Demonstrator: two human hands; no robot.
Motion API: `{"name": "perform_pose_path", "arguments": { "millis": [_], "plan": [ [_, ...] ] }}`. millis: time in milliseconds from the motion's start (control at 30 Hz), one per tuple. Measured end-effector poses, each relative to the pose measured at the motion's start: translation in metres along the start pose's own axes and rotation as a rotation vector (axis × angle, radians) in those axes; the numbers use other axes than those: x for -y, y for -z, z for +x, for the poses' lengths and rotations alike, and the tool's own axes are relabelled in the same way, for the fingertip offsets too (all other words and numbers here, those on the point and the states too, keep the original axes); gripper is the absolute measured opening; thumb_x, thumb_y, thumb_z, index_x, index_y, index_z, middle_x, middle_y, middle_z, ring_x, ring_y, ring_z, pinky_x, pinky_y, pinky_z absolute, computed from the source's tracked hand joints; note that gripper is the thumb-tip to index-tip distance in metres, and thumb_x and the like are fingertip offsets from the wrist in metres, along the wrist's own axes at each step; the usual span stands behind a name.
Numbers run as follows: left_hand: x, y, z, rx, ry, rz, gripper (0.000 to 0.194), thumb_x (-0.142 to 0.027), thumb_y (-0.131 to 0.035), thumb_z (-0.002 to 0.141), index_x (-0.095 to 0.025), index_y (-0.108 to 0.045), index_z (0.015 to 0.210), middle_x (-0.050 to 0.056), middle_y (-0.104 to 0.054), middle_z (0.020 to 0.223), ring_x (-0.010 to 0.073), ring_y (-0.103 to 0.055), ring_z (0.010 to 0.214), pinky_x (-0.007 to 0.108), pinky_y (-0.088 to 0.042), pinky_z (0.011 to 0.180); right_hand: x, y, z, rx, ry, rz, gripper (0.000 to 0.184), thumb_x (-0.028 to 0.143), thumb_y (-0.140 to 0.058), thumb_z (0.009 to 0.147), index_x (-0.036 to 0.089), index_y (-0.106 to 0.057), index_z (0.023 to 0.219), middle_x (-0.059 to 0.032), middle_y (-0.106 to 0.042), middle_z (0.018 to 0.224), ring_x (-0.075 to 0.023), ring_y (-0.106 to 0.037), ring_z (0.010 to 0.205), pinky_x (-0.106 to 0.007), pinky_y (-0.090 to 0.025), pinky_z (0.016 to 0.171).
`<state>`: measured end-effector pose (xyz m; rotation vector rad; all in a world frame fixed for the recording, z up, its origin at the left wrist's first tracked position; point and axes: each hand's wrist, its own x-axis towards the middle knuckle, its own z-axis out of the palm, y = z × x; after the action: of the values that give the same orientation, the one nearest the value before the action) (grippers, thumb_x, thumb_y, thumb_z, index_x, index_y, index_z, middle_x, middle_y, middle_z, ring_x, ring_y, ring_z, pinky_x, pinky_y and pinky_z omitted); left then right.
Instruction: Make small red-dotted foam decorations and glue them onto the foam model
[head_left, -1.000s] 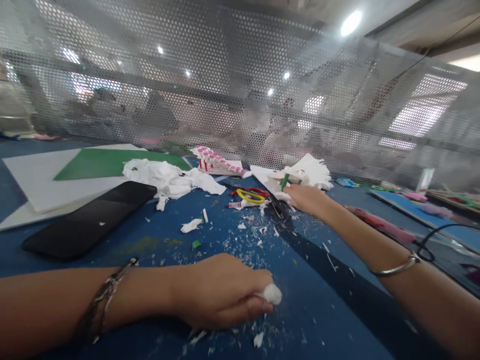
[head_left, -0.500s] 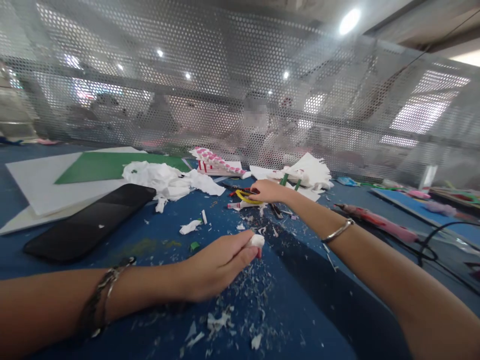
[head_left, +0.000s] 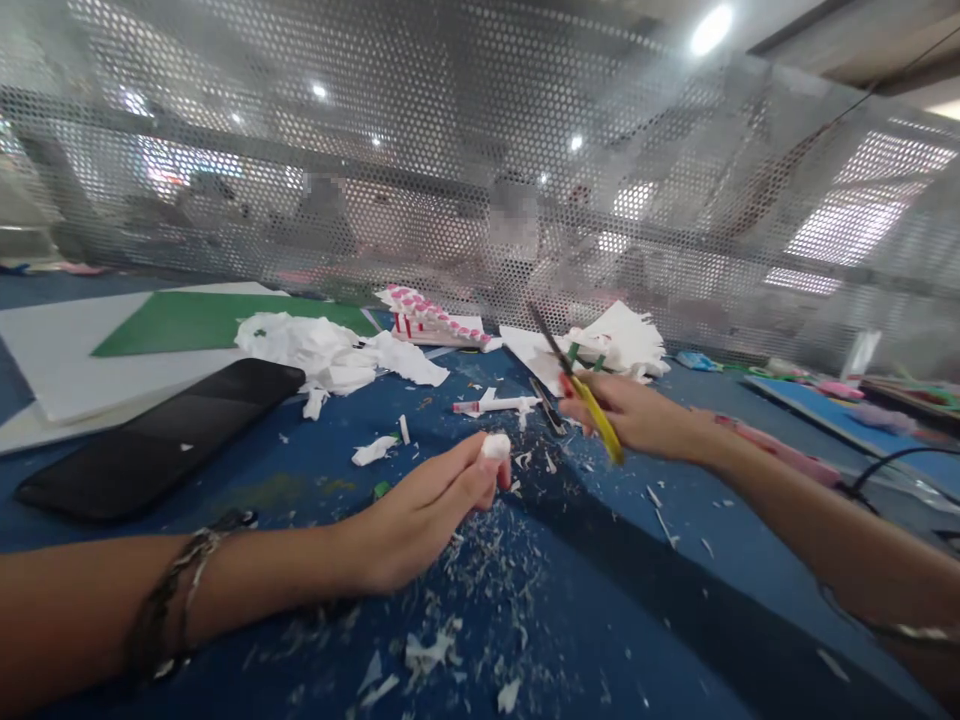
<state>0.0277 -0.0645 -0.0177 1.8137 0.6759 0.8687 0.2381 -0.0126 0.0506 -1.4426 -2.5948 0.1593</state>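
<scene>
My left hand [head_left: 420, 510] is closed in a pinch on a small white foam piece [head_left: 496, 446], lifted a little above the blue table [head_left: 615, 600]. My right hand [head_left: 637, 412] grips a pair of yellow-handled scissors [head_left: 581, 395], whose dark blades point up and away to the left. The scissors sit about a hand's width to the right of the foam piece. White shavings [head_left: 480, 560] litter the table below both hands.
A black phone [head_left: 161, 435] lies at the left beside white and green sheets [head_left: 150, 330]. Crumpled white paper [head_left: 322, 350], a pink and white model [head_left: 431, 320], a white marker [head_left: 495, 404] and cut white pieces [head_left: 622, 340] sit before a perforated metal screen [head_left: 480, 180]. Cables [head_left: 892, 470] run at right.
My right hand has lifted the scissors off the table and drawn them back toward me. My left hand has raised the foam piece from the table and turned it upward.
</scene>
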Motion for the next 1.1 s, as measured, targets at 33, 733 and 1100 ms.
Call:
{"name": "perform_pose_path", "arguments": {
  "millis": [33, 733, 1100],
  "plan": [
    [0.0, 0.0, 0.001, -0.003, 0.015, -0.054, 0.026, -0.036, -0.021, 0.088, -0.018, -0.037, 0.077, -0.005, -0.026, 0.059, 0.009, -0.023, 0.05, 0.022, -0.025, 0.046, 0.002, -0.002, -0.01, 0.02, 0.017, 0.067, 0.03, 0.044, -0.034, 0.081, 0.017, -0.046, 0.074, -0.0018, -0.053, 0.063, -0.0129, -0.049, 0.056, -0.026, -0.04, 0.053],
    [0.005, 0.0, -0.001, -0.084, 0.024, -0.131, 0.022, -0.036, -0.032, 0.084, -0.02, -0.046, 0.086, -0.001, -0.041, 0.069, 0.0109, -0.038, 0.062, 0.023, -0.038, 0.058, 0.036, -0.029, -0.042, 0.055, 0.04, -0.211, 0.051, 0.066, -0.046, 0.062, 0.017, -0.047, 0.076, -0.0062, -0.053, 0.072, -0.0192, -0.051, 0.059, -0.031, -0.038, 0.052],
    [0.003, -0.001, -0.002, -0.141, 0.057, 0.028, 0.026, -0.036, -0.032, 0.084, -0.018, -0.051, 0.081, 0.0, -0.05, 0.079, 0.0119, -0.046, 0.07, 0.021, -0.04, 0.065, 0.052, -0.026, -0.044, 0.041, -0.005, -0.26, 0.056, 0.072, -0.044, 0.058, 0.018, -0.045, 0.073, -0.0024, -0.051, 0.069, -0.0151, -0.047, 0.053, -0.025, -0.028, 0.047]
  ]
}}
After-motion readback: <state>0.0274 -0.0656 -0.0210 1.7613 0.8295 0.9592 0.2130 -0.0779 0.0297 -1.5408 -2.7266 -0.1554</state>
